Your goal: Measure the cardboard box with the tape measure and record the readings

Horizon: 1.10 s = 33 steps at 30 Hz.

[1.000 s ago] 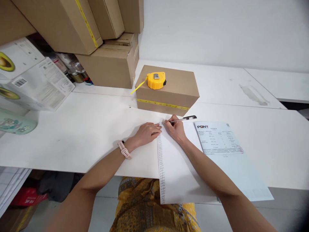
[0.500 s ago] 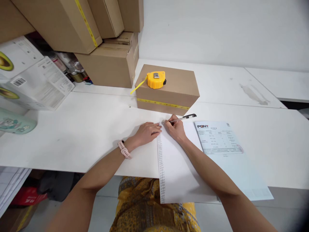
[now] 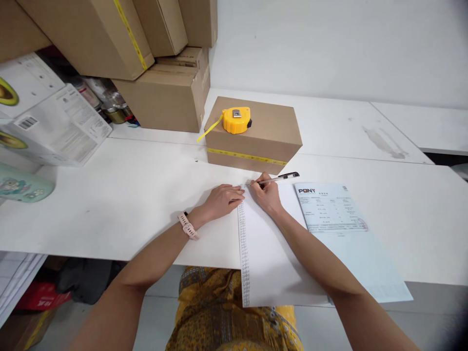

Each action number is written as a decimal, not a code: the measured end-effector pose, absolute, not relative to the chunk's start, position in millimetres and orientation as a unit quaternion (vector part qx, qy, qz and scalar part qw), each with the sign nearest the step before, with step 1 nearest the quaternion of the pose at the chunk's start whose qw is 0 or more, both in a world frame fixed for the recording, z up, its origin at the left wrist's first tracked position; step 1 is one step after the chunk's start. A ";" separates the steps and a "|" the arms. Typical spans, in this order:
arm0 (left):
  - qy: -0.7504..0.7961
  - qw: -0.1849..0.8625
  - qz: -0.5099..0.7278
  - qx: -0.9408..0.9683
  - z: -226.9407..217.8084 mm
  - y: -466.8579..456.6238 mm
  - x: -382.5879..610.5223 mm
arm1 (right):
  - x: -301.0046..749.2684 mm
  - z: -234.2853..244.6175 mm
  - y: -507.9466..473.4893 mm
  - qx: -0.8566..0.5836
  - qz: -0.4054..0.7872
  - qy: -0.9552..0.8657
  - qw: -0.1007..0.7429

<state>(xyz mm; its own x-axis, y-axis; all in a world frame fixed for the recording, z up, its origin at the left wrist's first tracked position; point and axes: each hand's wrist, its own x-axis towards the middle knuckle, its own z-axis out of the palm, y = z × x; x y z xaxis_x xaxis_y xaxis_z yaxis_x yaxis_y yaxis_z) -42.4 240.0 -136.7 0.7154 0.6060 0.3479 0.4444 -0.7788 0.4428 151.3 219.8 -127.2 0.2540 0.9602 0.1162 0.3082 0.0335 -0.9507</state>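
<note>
My right hand (image 3: 266, 195) grips a pen (image 3: 278, 179), its tip touching the top of a white sheet (image 3: 268, 253) with a printed column down its left edge. My left hand (image 3: 222, 201) lies flat, fingers together, pressing the sheet's upper left corner; a pink watch is on that wrist. Just behind the hands stands a small cardboard box (image 3: 266, 136) with a yellow tape measure (image 3: 236, 120) on top.
A printed form (image 3: 329, 207) lies right of the sheet on the white table (image 3: 109, 195). Stacked cardboard boxes (image 3: 164, 92) fill the back left, white product boxes (image 3: 54, 129) and a green bottle (image 3: 22, 187) stand at the left. The sheets overhang the table's front edge.
Hardly anything differs: the pen tilts very slightly, and the view drifts a little. Both hands stay in place on the sheet.
</note>
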 end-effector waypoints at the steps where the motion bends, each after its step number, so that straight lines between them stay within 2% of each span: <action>1: 0.288 0.167 0.244 0.911 -136.9 240.0 -42.4 | 151.4 -127.2 219.9 -0.615 0.325 -0.517 0.498; 33: 0.295 0.179 0.231 0.910 -134.0 239.2 -42.2 | 151.4 -127.8 221.6 -0.614 0.313 -0.536 0.487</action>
